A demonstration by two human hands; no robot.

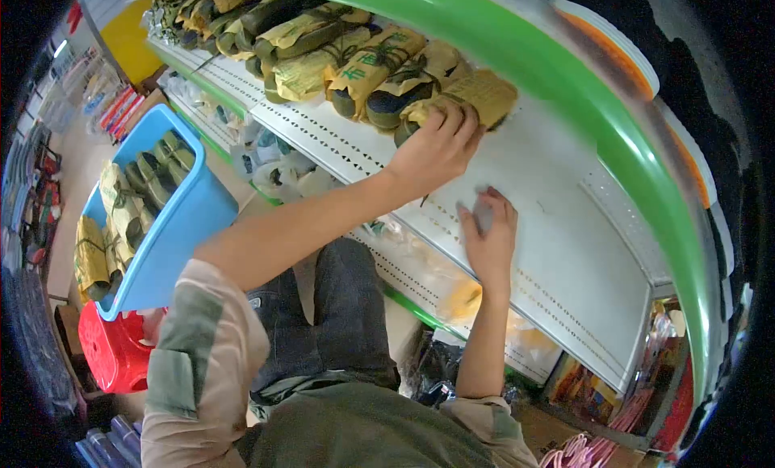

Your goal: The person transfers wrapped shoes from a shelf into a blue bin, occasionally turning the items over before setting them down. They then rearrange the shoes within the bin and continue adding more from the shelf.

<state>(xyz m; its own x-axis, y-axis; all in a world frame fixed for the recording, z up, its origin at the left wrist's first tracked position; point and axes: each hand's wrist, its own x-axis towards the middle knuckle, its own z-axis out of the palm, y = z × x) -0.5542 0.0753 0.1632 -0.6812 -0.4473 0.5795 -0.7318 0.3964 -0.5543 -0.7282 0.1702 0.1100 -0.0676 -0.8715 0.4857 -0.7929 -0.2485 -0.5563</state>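
A row of cloth shoes in yellow paper wrapping with green print, tied with dark string, runs along the white shelf (pixel 557 218). At the right end of that row lies a paper-wrapped pair of shoes (pixel 492 96), and my left hand (pixel 440 141) is closed over its near side. Beside it is another wrapped pair (pixel 400 100) with a dark toe showing. My right hand (pixel 492 234) hovers over or rests on the shelf near its front edge, thumb and fingers apart, holding nothing. Whether its fingertips touch the board I cannot tell.
A blue plastic bin (pixel 182 218) with more wrapped shoes stands on the left, near a red stool (pixel 113 351). The shelf above has a green front edge (pixel 597 129) close over my hands. Plastic-bagged goods (pixel 282 173) fill the lower shelf.
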